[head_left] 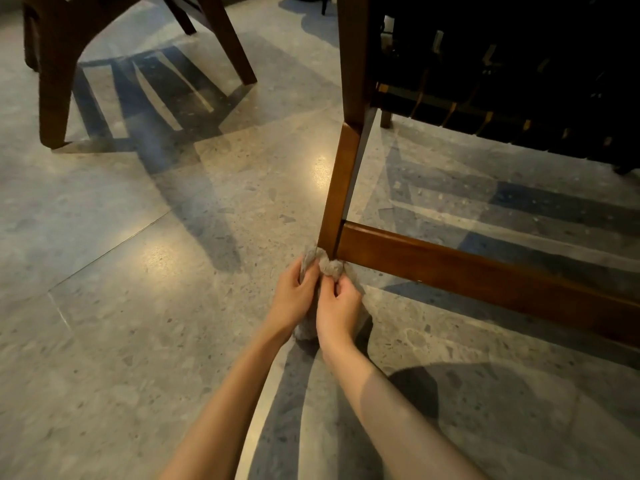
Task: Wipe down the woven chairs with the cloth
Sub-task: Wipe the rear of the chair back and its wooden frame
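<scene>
The crumpled grey fabric cloth (329,268) is showing mottled lighter and darker grey. The glossy wooden chair frame (341,188) is reading warm reddish-brown; its woven seat panel (502,74) is appearing black with tan strands. The polished stone floor (138,323) is showing grey with dark speckles.

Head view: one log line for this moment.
phase: wipe at chair leg base | left hand: grips cloth | right hand: pinches cloth | cloth: at leg foot, beside lower rail
</scene>
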Motion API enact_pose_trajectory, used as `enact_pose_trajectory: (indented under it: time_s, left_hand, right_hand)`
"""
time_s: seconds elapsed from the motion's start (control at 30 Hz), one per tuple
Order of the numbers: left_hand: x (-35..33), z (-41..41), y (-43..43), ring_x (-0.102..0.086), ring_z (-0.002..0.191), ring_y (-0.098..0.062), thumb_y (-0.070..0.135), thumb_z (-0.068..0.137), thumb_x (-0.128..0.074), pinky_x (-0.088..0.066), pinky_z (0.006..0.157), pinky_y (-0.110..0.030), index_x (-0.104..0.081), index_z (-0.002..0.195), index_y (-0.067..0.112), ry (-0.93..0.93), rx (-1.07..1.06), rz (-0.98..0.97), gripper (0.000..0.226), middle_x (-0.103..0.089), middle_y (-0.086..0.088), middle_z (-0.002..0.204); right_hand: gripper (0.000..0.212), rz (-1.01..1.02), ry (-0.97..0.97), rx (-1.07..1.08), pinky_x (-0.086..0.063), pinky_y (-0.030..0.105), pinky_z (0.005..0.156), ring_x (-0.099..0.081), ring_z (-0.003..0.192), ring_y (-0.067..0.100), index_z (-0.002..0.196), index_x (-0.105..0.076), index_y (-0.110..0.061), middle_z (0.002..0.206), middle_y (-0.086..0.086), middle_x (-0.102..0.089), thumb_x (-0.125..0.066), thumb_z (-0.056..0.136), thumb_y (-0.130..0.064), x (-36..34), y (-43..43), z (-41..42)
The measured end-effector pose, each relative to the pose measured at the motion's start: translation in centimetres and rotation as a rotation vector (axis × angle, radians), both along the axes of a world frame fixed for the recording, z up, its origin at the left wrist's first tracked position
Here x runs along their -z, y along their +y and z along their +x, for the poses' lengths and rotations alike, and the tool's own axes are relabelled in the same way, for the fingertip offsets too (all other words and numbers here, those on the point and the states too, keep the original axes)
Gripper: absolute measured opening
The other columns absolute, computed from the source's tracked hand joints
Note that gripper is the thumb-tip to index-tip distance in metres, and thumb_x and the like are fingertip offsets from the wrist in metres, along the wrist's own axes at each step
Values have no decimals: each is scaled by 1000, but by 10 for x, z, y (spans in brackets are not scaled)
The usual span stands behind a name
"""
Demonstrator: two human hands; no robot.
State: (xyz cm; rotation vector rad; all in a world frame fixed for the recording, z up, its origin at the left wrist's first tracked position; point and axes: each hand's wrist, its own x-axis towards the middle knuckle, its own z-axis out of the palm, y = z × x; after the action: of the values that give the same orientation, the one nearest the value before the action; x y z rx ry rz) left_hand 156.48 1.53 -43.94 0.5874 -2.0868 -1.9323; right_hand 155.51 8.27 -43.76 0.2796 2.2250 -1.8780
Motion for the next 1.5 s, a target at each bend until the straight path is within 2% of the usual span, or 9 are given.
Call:
enact_pose_trajectory:
  time_s: [0.37,0.57,0.73,0.87,0.97,1.03,1.2,1.33,1.5]
  left_hand:
    - [-2,-11,1,-57,71,11,16,101,-40,-45,67,-7,-56,93,23,-48,12,-55,19,-60,4,87]
    - [4,10,9,-59,86,-14,9,99,-41,-48,78,-24,-60,100,9,-184,-13,-99,19,-63,-8,93]
    - [-14,21,8,-57,73,-13,19,97,-48,-42,63,-21,-61,89,17,-252,-200,-355,16,-60,0,79]
    - [-64,5,6,-54,74,-12,28,98,-47,-36,61,-20,-55,85,23,-118,-280,-398,16,-56,2,80]
    - [-98,-14,7,-48,94,-17,39,96,-48,-36,76,-24,-53,96,20,-102,-319,-467,20,-50,-4,98]
    - [-118,-24,11,-41,102,-15,44,93,-50,-36,83,-24,-51,108,23,-113,-308,-411,25,-42,-3,109]
    - [-152,-39,27,-59,93,-3,36,93,-52,-47,62,-12,-44,121,23,86,-29,-121,31,-56,4,110]
    - [-162,-49,48,-67,83,-2,37,86,-59,-52,62,-15,-42,124,29,161,121,49,42,-64,1,104]
    - [-162,-61,71,-57,92,12,34,84,-67,-52,67,-13,-50,109,42,217,229,-35,32,-55,16,108]
  right_hand:
    - [36,116,-134,-257,-39,25,87,-56,116,21,134,-52,-19,126,4,-60,-36,103,-30,9,9,-11]
    - [20,209,-109,-372,-34,8,50,-53,72,0,108,-66,-20,89,-6,-64,-49,98,-26,10,28,-6]
    - [21,472,166,-556,-36,14,48,-55,61,-2,72,-62,-28,65,-14,-59,-62,89,-41,-23,46,-15]
    - [19,392,326,-664,-56,31,61,-63,66,9,77,-65,-25,69,-4,-65,-64,86,-42,-78,52,-49]
    - [16,307,337,-726,-53,24,60,-63,73,11,79,-61,-29,76,-5,-65,-69,82,-43,-121,63,-81]
    - [16,296,329,-746,-54,22,63,-64,76,10,82,-60,-30,81,-6,-66,-71,81,-42,-149,72,-101]
    - [8,394,262,-854,-52,17,60,-66,75,6,84,-62,-30,84,-8,-68,-62,89,-37,-206,104,-134]
    - [5,100,81,-680,-51,13,58,-68,70,0,92,-63,-26,88,-7,-69,-60,92,-22,-218,133,-135]
    - [22,-332,-67,-500,-55,21,65,-70,84,8,107,-57,-14,100,2,-69,-64,87,-22,-203,156,-111]
